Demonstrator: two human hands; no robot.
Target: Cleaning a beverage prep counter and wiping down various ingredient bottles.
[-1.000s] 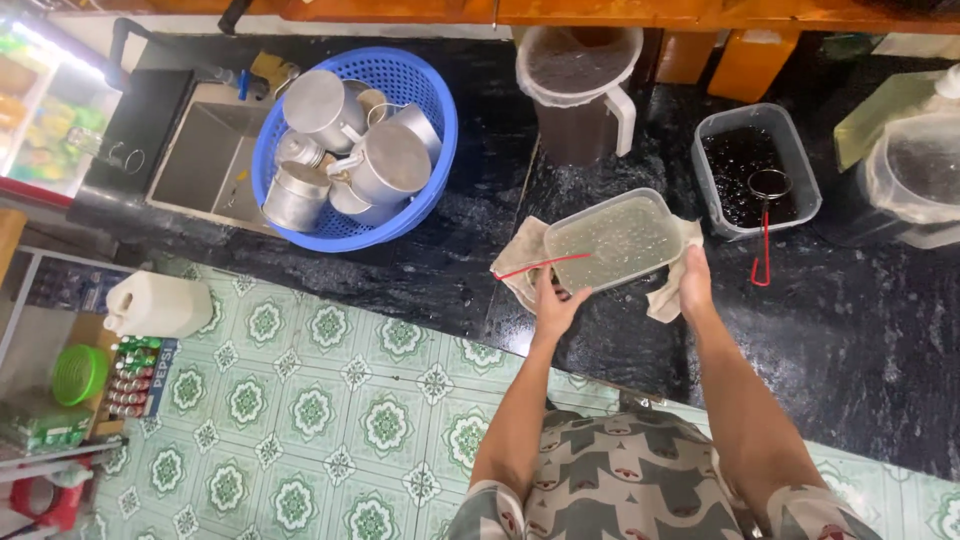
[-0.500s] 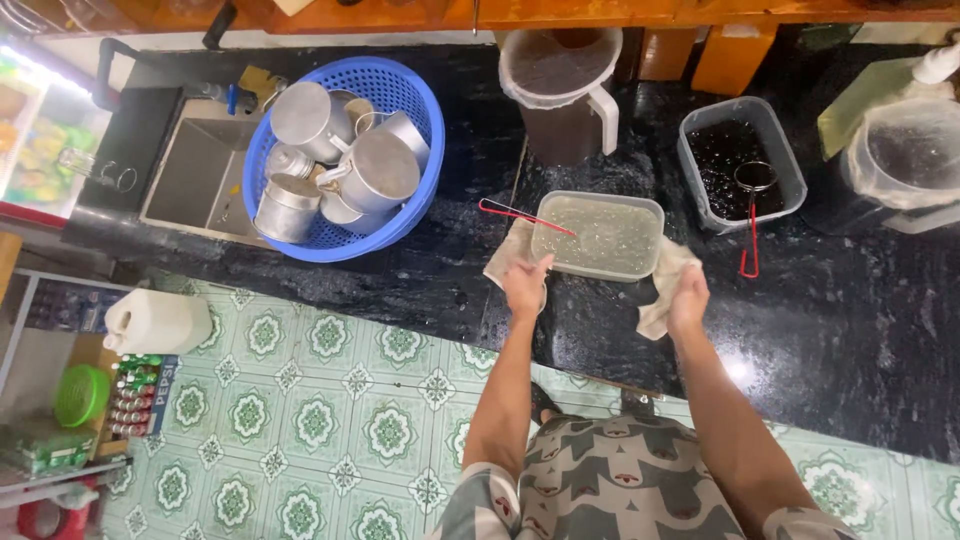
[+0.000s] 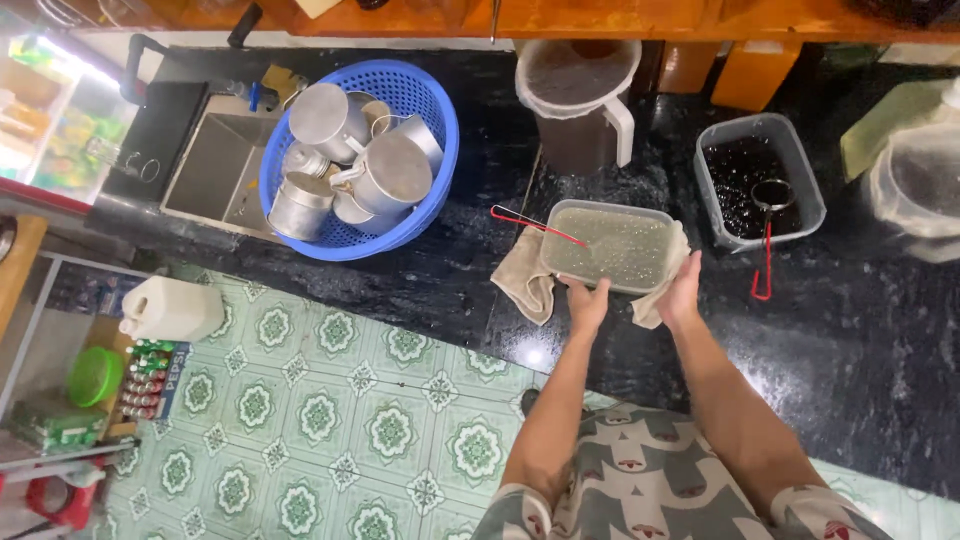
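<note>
A see-through box [image 3: 612, 245] full of small pale beads in water sits on the dark tabletop [image 3: 880, 360], on top of a beige cloth [image 3: 522, 283]. The left hand [image 3: 588, 303] holds the near edge of the box at its left corner, with the fingers curled around the rim. The right hand [image 3: 682, 292] holds the near right corner of the box, where the cloth sticks out, and its fingers are bent around that corner too (both hands have hold of the box).

A red-handled strainer [image 3: 532, 223] lies across the far left corner of the box, with its handle pointing away to the left. Just to the right of the box stands a second see-through box [image 3: 758, 185] with dark round balls in it. Another small strainer [image 3: 768, 215] with a red handle hangs over that one's near side. Behind the pale box stands a big jug [image 3: 578, 108] with a white handle and a thin cover on top.

Well to the left of the box is a blue basket [image 3: 420, 160] holding shiny metal pots [image 3: 385, 175]. Past the basket is a metal sink [image 3: 215, 165]. Far to the right of the box sits a clear covered tub [image 3: 920, 190]. Down on the green patterned floor [image 3: 320, 430], well left of the box, stands a white can [image 3: 170, 308].
</note>
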